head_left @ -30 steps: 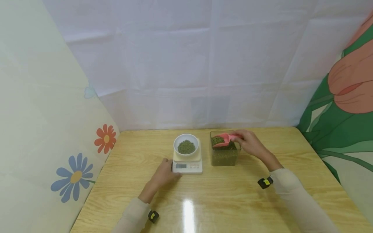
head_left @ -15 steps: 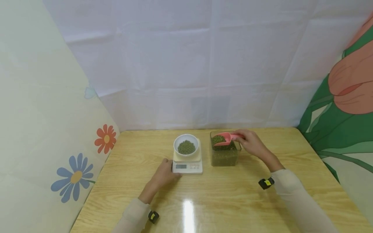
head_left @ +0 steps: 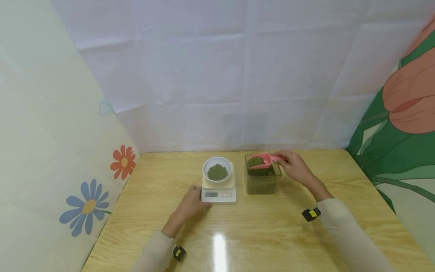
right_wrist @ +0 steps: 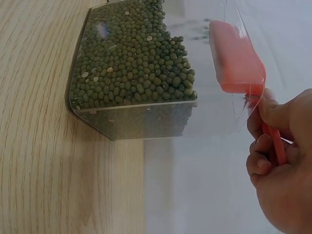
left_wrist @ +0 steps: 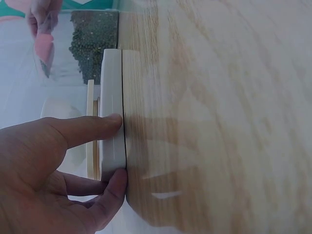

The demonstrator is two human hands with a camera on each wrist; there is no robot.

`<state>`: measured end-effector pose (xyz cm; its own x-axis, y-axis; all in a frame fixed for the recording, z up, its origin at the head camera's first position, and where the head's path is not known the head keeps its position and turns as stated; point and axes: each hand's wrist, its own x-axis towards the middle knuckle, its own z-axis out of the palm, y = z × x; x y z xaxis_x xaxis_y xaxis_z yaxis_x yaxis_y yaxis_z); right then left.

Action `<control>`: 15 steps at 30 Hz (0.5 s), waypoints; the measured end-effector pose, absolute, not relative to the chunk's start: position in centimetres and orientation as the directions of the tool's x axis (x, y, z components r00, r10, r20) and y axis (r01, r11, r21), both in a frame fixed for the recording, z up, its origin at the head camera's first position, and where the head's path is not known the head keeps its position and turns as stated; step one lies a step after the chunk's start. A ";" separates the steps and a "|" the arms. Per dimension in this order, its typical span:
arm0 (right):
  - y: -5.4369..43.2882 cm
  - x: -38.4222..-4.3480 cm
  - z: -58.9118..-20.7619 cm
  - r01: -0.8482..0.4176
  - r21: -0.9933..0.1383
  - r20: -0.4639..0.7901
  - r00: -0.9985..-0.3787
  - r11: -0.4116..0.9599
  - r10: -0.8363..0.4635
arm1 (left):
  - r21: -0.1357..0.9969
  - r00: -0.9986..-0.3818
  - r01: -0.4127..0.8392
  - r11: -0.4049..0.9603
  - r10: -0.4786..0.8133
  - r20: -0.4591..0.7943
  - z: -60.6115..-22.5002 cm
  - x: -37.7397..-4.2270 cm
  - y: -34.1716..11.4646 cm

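Note:
A white kitchen scale [head_left: 218, 195] sits on the table, bearing a white bowl [head_left: 205, 174] with mung beans [head_left: 217, 172] in it. My left hand [head_left: 192, 203] holds the scale by its near left corner; in the left wrist view, fingertips [left_wrist: 113, 122] press its side. My right hand [head_left: 295, 167] grips the handle of a pink scoop [head_left: 266, 161] heaped with beans. The scoop is over the beans of a clear square container [head_left: 261, 186], at its opening. In the right wrist view, the scoop [right_wrist: 236, 61] shows through the container wall, above the bean level [right_wrist: 136, 63].
The wooden table [head_left: 251, 230] meets a white cloth backdrop [head_left: 204, 75] just behind the container. Flower-printed panels stand at the left [head_left: 51, 151] and right [head_left: 401, 151]. Scale and container are side by side with a narrow gap.
My right hand has lifted the loaded scoop slightly and shifted it a little to the right. The left hand, scale and bowl stay put.

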<state>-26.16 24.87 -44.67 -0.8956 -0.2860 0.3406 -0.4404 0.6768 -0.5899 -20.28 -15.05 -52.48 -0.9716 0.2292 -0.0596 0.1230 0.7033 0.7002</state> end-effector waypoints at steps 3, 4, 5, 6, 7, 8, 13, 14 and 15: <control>24.9 -26.2 -44.8 -0.440 -0.589 0.346 -0.895 0.677 -0.281 | 0.698 -0.971 0.124 0.705 0.230 -0.060 -52.5 -20.3 -15.0; 24.9 -26.2 -44.8 -0.439 -0.590 0.345 -0.896 0.678 -0.280 | 0.698 -0.971 0.124 0.706 0.230 -0.060 -52.5 -20.3 -15.0; 24.9 -26.2 -44.8 -0.439 -0.591 0.346 -0.896 0.676 -0.279 | 0.697 -0.971 0.122 0.706 0.229 -0.062 -52.5 -20.3 -15.0; 24.9 -26.2 -44.8 -0.438 -0.593 0.347 -0.896 0.676 -0.277 | 0.697 -0.971 0.122 0.706 0.229 -0.062 -52.5 -20.3 -15.0; 25.0 -26.3 -44.8 -0.437 -0.593 0.348 -0.896 0.676 -0.275 | 0.697 -0.971 0.122 0.707 0.230 -0.062 -52.5 -20.3 -15.0; 25.0 -26.3 -44.9 -0.438 -0.594 0.350 -0.896 0.675 -0.273 | 0.696 -0.971 0.123 0.707 0.230 -0.062 -52.4 -20.3 -15.0; 25.1 -26.5 -45.0 -0.441 -0.601 0.357 -0.894 0.666 -0.271 | 0.697 -0.972 0.121 0.707 0.227 -0.061 -52.5 -20.3 -15.0; 25.1 -26.5 -45.1 -0.441 -0.601 0.357 -0.894 0.666 -0.270 | 0.697 -0.972 0.121 0.707 0.226 -0.061 -52.5 -20.3 -15.0; 25.1 -26.5 -45.1 -0.442 -0.601 0.359 -0.894 0.666 -0.270 | 0.698 -0.972 0.120 0.706 0.226 -0.062 -52.5 -20.3 -15.0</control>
<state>-26.53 25.10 -45.13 -0.8936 -0.2695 0.3590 -0.4423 0.6658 -0.6009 -20.29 -15.03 -52.53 -0.9723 0.2256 -0.0617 0.1196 0.7062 0.6979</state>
